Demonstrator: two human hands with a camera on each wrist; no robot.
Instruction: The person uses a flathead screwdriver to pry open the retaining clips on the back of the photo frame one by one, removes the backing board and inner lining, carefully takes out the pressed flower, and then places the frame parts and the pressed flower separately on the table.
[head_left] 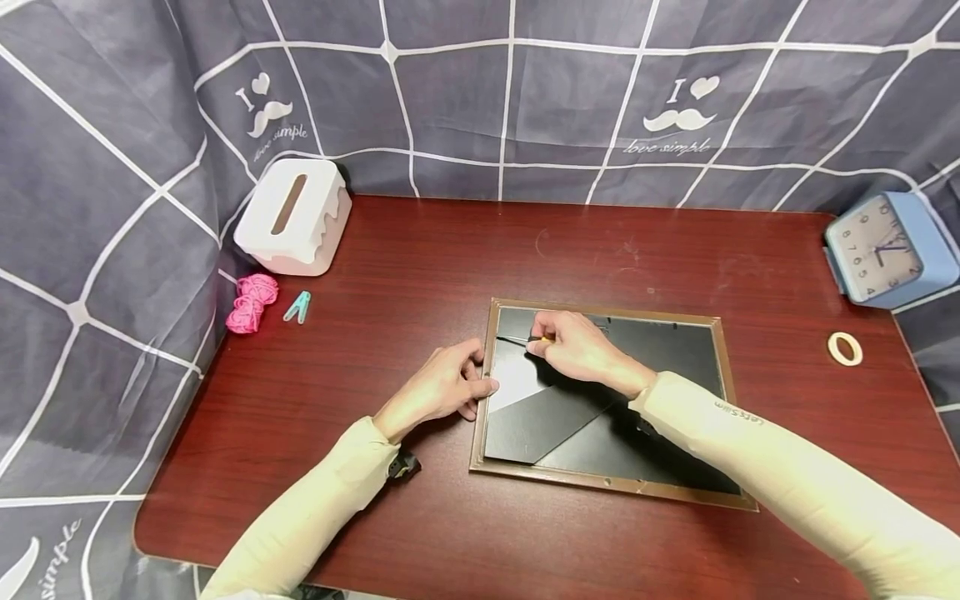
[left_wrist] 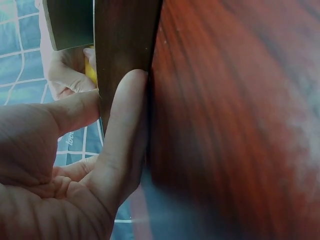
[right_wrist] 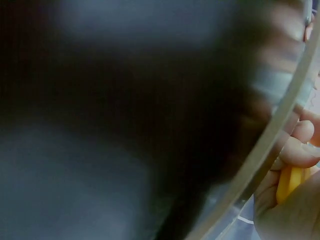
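Note:
A picture frame [head_left: 558, 477] with a brown-gold border lies back side up on the table, its dark backing board [head_left: 667, 358] and the flat easel leg [head_left: 536, 421] showing. My left hand [head_left: 446, 379] grips the frame's left border, thumb over the rim and fingers against the outer side. In my right hand [head_left: 577, 343] is a screwdriver [head_left: 536, 341], pinched by its yellow and black handle. Its thin shaft points left, at the inner edge of the left border near the upper corner. Whether the tip touches a tab there is too small to tell.
At the back left stands a white tissue box [head_left: 288, 217], with pink yarn [head_left: 252, 303] and a teal clip [head_left: 297, 307] in front. A blue clock [head_left: 892, 250] and a tape roll [head_left: 845, 349] sit on the right. A grey checked curtain [head_left: 465, 100] hangs behind the table.

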